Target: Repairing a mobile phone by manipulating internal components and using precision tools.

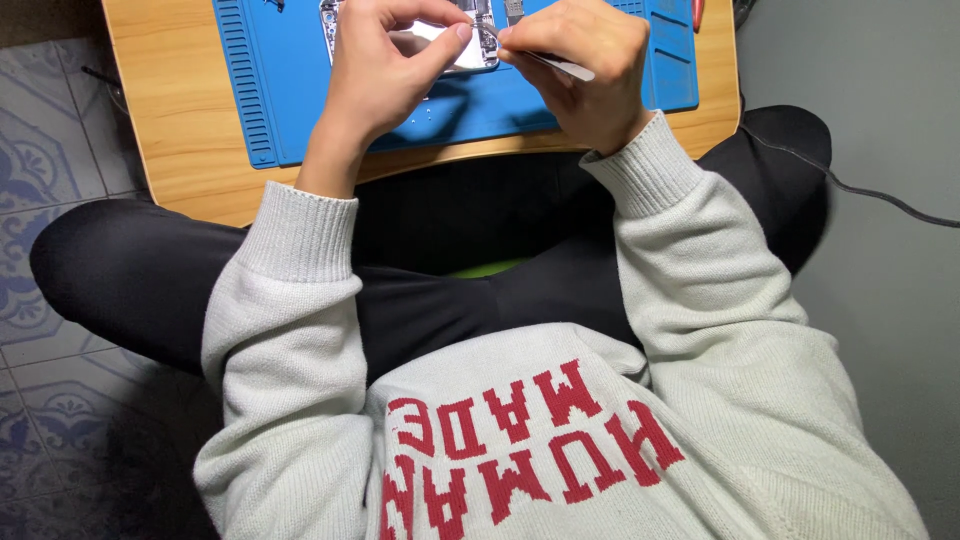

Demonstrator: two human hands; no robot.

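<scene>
On a low wooden table point(170, 120) lies a blue mat point(290, 90) with little ridges down its left side and small trays on its right side. Near the top of the mat sits a small flat device point(470, 45), shiny and pale, with its insides showing. The left hand point(385, 75) bends over the device, and its thumb and first finger pinch together right at the device's edge, touching it. The right hand point(585, 70) is just beside it, curled tight around a thin silver tool point(560, 66), like tweezers, whose tip points at the same spot on the device. The two hands almost touch each other. The table edge sits just above the person's crossed legs in black trousers point(130, 280). The person wears a pale grey knitted sweater point(720, 330) with red letters on the front. On the left, the floor point(40, 130) has tiles with blue and grey swirly shapes. On the right, the floor is plain grey, and a thin black cable point(880, 195) runs across it. A small red thing peeks in at the top right corner of the mat, too cut off to tell what it is.
</scene>
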